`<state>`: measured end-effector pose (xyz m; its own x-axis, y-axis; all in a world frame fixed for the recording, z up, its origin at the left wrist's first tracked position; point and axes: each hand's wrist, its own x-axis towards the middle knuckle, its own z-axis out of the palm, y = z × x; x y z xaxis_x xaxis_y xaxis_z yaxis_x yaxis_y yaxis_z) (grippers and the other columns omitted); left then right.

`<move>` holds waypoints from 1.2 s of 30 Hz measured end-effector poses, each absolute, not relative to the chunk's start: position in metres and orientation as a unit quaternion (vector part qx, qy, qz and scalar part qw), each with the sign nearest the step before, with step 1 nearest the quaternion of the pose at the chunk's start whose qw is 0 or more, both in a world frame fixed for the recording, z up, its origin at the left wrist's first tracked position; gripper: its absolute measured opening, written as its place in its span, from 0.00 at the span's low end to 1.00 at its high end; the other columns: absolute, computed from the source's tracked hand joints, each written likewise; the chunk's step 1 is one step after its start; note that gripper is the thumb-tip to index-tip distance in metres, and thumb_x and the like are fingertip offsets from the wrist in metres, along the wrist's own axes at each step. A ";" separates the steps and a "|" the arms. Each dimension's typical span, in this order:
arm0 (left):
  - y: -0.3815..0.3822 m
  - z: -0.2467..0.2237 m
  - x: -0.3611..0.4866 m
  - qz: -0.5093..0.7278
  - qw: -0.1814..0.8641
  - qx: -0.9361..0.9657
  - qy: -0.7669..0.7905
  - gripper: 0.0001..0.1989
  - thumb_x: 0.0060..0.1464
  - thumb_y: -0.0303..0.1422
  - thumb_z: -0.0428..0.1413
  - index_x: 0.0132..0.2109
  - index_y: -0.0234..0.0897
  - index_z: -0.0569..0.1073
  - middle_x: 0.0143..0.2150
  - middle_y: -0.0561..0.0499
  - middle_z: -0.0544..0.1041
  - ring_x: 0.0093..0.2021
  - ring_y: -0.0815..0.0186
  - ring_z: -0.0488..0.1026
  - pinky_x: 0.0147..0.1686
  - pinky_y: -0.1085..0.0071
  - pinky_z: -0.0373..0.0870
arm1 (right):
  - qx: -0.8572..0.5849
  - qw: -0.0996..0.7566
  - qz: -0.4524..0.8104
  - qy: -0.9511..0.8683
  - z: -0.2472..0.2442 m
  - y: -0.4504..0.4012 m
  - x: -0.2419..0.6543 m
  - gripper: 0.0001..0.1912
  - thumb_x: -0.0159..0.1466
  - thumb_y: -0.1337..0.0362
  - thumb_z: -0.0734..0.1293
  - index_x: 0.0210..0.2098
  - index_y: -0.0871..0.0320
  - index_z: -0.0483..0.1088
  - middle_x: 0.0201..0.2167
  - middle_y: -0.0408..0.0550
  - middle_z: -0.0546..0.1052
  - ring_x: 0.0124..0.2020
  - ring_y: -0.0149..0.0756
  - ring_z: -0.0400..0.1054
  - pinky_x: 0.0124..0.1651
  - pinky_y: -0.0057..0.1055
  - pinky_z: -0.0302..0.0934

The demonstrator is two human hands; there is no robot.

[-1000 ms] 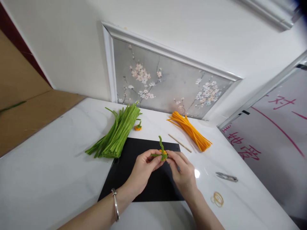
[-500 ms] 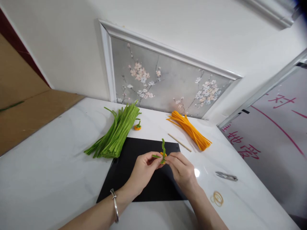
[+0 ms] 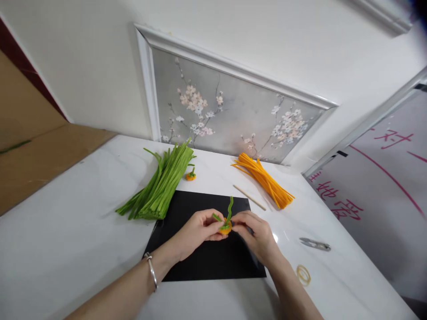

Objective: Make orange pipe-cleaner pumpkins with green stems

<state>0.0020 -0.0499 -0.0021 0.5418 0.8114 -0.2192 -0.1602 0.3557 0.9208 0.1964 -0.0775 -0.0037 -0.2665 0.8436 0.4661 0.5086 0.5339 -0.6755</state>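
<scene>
Above the black mat [image 3: 213, 262], my left hand [image 3: 198, 229] pinches a small pumpkin shape of orange pipe cleaner [image 3: 226, 230]. Green pipe cleaner [image 3: 230, 208] is fixed on its top, one wavy end standing up and a shorter end sticking out to the left. At the pumpkin's right side, my right hand [image 3: 255, 233] is closed, thumb and forefinger pinched where the green pipe cleaner meets the orange; its fingers partly hide the grip. A similar small orange pumpkin with a green stem [image 3: 191, 176] rests on the table behind the mat.
A thick bundle of green pipe cleaners [image 3: 163, 189] lies to the left, an orange bundle [image 3: 265, 180] at the back right. Near that are a thin wooden stick [image 3: 249, 197], thread snips [image 3: 315, 244] and rubber bands [image 3: 303, 275]. A whiteboard [image 3: 376, 186] borders the table's right.
The pumpkin has come slightly lower and tilted, so more of its orange side shows. The upright green end has shifted right. My left forearm has moved left a little.
</scene>
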 end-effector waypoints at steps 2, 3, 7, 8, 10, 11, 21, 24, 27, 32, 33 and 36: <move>-0.049 0.000 -0.002 0.311 0.768 0.448 0.337 0.09 0.52 0.36 0.61 0.36 0.35 0.72 0.34 0.53 0.76 0.34 0.69 0.77 0.40 0.71 0.74 | -0.445 0.430 0.237 -0.749 -0.005 -0.079 0.195 0.07 0.62 0.70 0.66 0.39 0.55 0.71 0.37 0.46 0.74 0.34 0.33 0.71 0.36 0.28 0.68; -0.050 0.001 -0.003 0.306 0.777 0.442 0.328 0.09 0.53 0.37 0.61 0.36 0.36 0.71 0.34 0.54 0.75 0.34 0.69 0.77 0.41 0.70 0.74 | -0.442 0.435 0.249 -0.743 -0.005 -0.079 0.193 0.07 0.62 0.71 0.67 0.39 0.55 0.71 0.36 0.46 0.74 0.34 0.33 0.71 0.35 0.28 0.67; -0.050 0.004 -0.004 0.304 0.798 0.423 0.304 0.13 0.58 0.42 0.55 0.43 0.38 0.71 0.36 0.52 0.75 0.37 0.67 0.77 0.43 0.68 0.74 | -0.434 0.462 0.220 -0.741 -0.007 -0.081 0.183 0.04 0.62 0.71 0.66 0.34 0.55 0.72 0.34 0.46 0.73 0.33 0.33 0.70 0.36 0.28 0.68; -0.051 0.004 -0.004 0.306 0.797 0.425 0.301 0.13 0.58 0.42 0.55 0.45 0.39 0.71 0.37 0.51 0.76 0.38 0.67 0.77 0.43 0.68 0.73 | -0.436 0.470 0.201 -0.740 -0.007 -0.082 0.181 0.04 0.61 0.71 0.66 0.33 0.56 0.72 0.34 0.46 0.73 0.33 0.33 0.70 0.37 0.29 0.68; -0.051 0.004 -0.002 0.312 0.786 0.444 0.297 0.14 0.56 0.38 0.59 0.48 0.40 0.70 0.41 0.51 0.75 0.41 0.67 0.76 0.44 0.69 0.73 | -0.442 0.484 0.168 -0.736 -0.007 -0.082 0.178 0.05 0.61 0.71 0.66 0.32 0.56 0.72 0.34 0.47 0.72 0.33 0.33 0.70 0.36 0.29 0.68; -0.051 0.003 -0.002 0.316 0.776 0.459 0.296 0.15 0.54 0.35 0.61 0.48 0.40 0.71 0.43 0.51 0.75 0.41 0.67 0.76 0.43 0.70 0.73 | -0.443 0.488 0.158 -0.735 -0.007 -0.083 0.178 0.05 0.61 0.71 0.66 0.32 0.56 0.72 0.34 0.47 0.72 0.33 0.33 0.70 0.36 0.29 0.68; -0.050 0.005 -0.002 0.304 0.750 0.498 0.311 0.11 0.52 0.32 0.59 0.43 0.36 0.76 0.37 0.50 0.76 0.38 0.67 0.74 0.41 0.71 0.71 | -0.467 0.488 0.220 -0.703 -0.003 -0.086 0.184 0.04 0.63 0.68 0.65 0.37 0.56 0.72 0.29 0.45 0.75 0.27 0.32 0.69 0.30 0.27 0.66; -0.050 0.007 -0.004 0.274 0.756 0.502 0.320 0.09 0.52 0.32 0.58 0.41 0.35 0.78 0.37 0.49 0.77 0.38 0.66 0.75 0.42 0.70 0.72 | -0.472 0.476 0.235 -0.703 -0.005 -0.086 0.181 0.05 0.63 0.68 0.64 0.36 0.56 0.73 0.30 0.46 0.75 0.28 0.32 0.69 0.30 0.27 0.66; -0.049 0.006 -0.005 0.248 0.765 0.490 0.336 0.09 0.51 0.31 0.57 0.38 0.34 0.79 0.35 0.49 0.76 0.34 0.66 0.75 0.41 0.68 0.72 | -0.480 0.478 0.221 -0.701 -0.008 -0.086 0.177 0.06 0.62 0.69 0.65 0.38 0.56 0.73 0.31 0.45 0.75 0.29 0.32 0.70 0.32 0.28 0.67; -0.050 0.005 -0.003 0.251 0.751 0.513 0.331 0.08 0.50 0.29 0.56 0.37 0.34 0.78 0.35 0.50 0.75 0.35 0.67 0.74 0.40 0.70 0.72 | -0.518 0.486 0.176 -0.681 -0.010 -0.084 0.173 0.06 0.61 0.68 0.66 0.38 0.56 0.73 0.27 0.42 0.72 0.24 0.30 0.67 0.28 0.26 0.65; -0.050 0.004 -0.002 0.256 0.746 0.517 0.332 0.08 0.50 0.29 0.56 0.37 0.34 0.78 0.35 0.51 0.75 0.35 0.68 0.73 0.40 0.70 0.72 | -0.523 0.480 0.166 -0.684 -0.010 -0.084 0.172 0.05 0.62 0.68 0.66 0.37 0.56 0.73 0.26 0.42 0.72 0.24 0.30 0.66 0.27 0.26 0.65; -0.050 0.004 0.000 0.272 0.739 0.513 0.343 0.08 0.50 0.30 0.57 0.39 0.36 0.78 0.36 0.52 0.75 0.35 0.68 0.73 0.41 0.70 0.73 | -0.509 0.469 0.136 -0.709 -0.007 -0.086 0.173 0.08 0.64 0.69 0.64 0.41 0.55 0.74 0.28 0.44 0.73 0.25 0.31 0.67 0.30 0.28 0.67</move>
<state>0.0004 -0.0500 0.0045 0.6176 0.7528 -0.2276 -0.0501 0.3265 0.9439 0.1732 -0.0855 -0.0074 -0.0417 0.8492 0.5264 0.5939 0.4448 -0.6704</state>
